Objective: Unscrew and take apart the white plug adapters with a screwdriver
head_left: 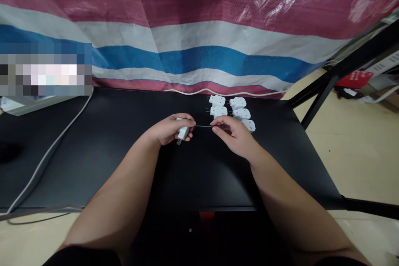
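Note:
My left hand (177, 129) is closed round a small white plug (183, 131), with a metal prong pointing down toward me. A thin, straight wire (203, 126) runs from the plug side across to my right hand (229, 131). The thumb and fingertips of that hand are pinched on the wire's far end. Just behind my right hand sit more white plugs (218, 111) in two rough columns, several of them with thin pins or wires sticking out to the left. My right hand partly covers the nearest ones.
The black tabletop (118, 162) lies under both hands. A white cable (46, 153) crosses it at left, near a blurred-out box. Striped plastic sheeting (187, 58) hangs behind, a white cord (218, 91) at its foot. A black metal frame (336, 77) stands at right.

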The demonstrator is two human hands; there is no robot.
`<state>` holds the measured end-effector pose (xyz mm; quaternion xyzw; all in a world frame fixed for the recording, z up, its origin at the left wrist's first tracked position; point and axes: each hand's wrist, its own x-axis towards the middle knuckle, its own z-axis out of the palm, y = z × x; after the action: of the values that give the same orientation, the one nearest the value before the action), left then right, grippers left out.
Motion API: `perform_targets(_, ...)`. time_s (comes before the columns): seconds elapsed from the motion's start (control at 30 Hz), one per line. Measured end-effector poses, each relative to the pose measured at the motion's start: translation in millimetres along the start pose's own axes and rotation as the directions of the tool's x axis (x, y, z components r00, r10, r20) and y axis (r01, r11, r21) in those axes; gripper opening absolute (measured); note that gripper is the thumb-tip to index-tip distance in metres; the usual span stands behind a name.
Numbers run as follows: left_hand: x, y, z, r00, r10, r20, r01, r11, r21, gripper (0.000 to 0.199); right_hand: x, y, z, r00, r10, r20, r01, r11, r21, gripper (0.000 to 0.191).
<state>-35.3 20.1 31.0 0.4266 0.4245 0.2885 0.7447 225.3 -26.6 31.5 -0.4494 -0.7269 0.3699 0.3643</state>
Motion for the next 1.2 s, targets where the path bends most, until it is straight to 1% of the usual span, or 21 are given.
perform_targets(0.07, -0.1, -0.4, 0.3, 1.000, 0.002, 0.001, -0.002, 1.000, 0.000, 0.024, -0.2, -1.6, -0.4, 0.998, 0.061, 0.003, -0.061, 0.996, -0.067, 0.028)
perform_targets(0.13, -0.2, -0.5, 0.4, 1.000, 0.001, 0.001, -0.001, 1.000, 0.001, 0.023, 0.2, -2.5, -1.0, 0.997, 0.076, 0.002, -0.075, 0.987, -0.141, 0.034)
perform_targets(0.2, -0.1, -0.3, 0.2, 1.000, 0.001, 0.001, -0.001, 1.000, 0.004, 0.024, 0.9, -1.7, -1.5, 1.000, 0.028, -0.013, -0.030, 0.988, -0.152, 0.030)
perform_targets(0.3, 0.0, 0.2, -0.2, 1.000, -0.002, 0.002, 0.002, 1.000, 0.006, 0.025, 1.5, 1.6, -1.2, 0.996, -0.075, -0.040, 0.070, 0.992, -0.107, 0.018)
perform_targets(0.37, -0.3, 0.5, -0.2, 1.000, -0.006, -0.001, 0.006, 1.000, 0.006, 0.026, 1.3, 3.2, 0.0, 0.995, -0.089, -0.052, 0.085, 0.993, -0.079, 0.015)
perform_targets(0.43, -0.5, 0.5, 0.0, 1.000, -0.005, -0.005, 0.005, 1.000, 0.009, 0.025, 0.8, 2.9, 1.6, 0.998, -0.031, -0.052, 0.028, 0.998, -0.048, 0.017)
perform_targets(0.5, -0.7, 0.5, 0.3, 1.000, -0.001, -0.004, 0.001, 1.000, 0.013, 0.025, 0.6, 1.2, 2.5, 0.998, 0.050, -0.039, -0.051, 0.998, -0.039, 0.024)
perform_targets(0.57, -0.7, 0.6, 0.7, 1.000, 0.000, -0.005, 0.000, 1.000, 0.011, 0.025, 0.9, -0.7, 2.1, 0.997, 0.074, -0.037, -0.076, 0.995, -0.062, 0.028)
perform_targets(0.7, -0.3, 0.8, 1.2, 1.000, -0.008, -0.018, 0.008, 1.000, 0.019, 0.026, 1.8, 0.2, -0.4, 0.997, -0.068, -0.023, 0.065, 0.994, -0.084, 0.017)
perform_targets(0.77, 0.1, 0.7, 1.1, 1.000, -0.011, -0.022, 0.011, 1.000, 0.012, 0.027, 1.6, 3.4, -0.5, 0.996, -0.083, -0.016, 0.081, 0.993, -0.084, 0.014)
perform_targets(0.87, 0.7, 0.5, 0.9, 0.999, -0.012, -0.030, 0.012, 1.000, 0.002, 0.026, 0.8, 7.6, 1.6, 0.999, -0.006, -0.043, 0.005, 0.999, -0.032, 0.020)
perform_targets(0.93, 0.9, 0.4, 0.9, 1.000, -0.010, -0.027, 0.010, 1.000, 0.001, 0.025, 0.5, 7.6, 2.8, 0.998, 0.050, -0.041, -0.050, 0.999, -0.001, 0.023)
perform_targets(1.0, 0.7, 0.5, 1.0, 1.000, -0.006, -0.021, 0.006, 1.000, 0.002, 0.024, 0.6, 5.2, 2.8, 0.996, 0.085, -0.024, -0.085, 0.996, -0.033, 0.020)
perform_targets(1.07, 0.2, 0.5, 1.1, 1.000, -0.006, -0.016, 0.007, 1.000, 0.006, 0.023, 1.0, 1.6, 1.8, 0.996, 0.092, -0.013, -0.093, 0.990, -0.105, 0.028)
perform_targets(1.13, -0.2, 0.6, 1.1, 1.000, -0.008, -0.016, 0.008, 1.000, 0.008, 0.023, 1.3, -0.9, 0.6, 0.998, 0.054, -0.013, -0.056, 0.989, -0.135, 0.029)
perform_targets(1.2, -0.3, 0.6, 0.9, 1.000, -0.005, -0.014, 0.005, 1.000, 0.009, 0.023, 1.3, -1.1, -0.3, 1.000, -0.018, -0.020, 0.016, 0.993, -0.118, 0.019)
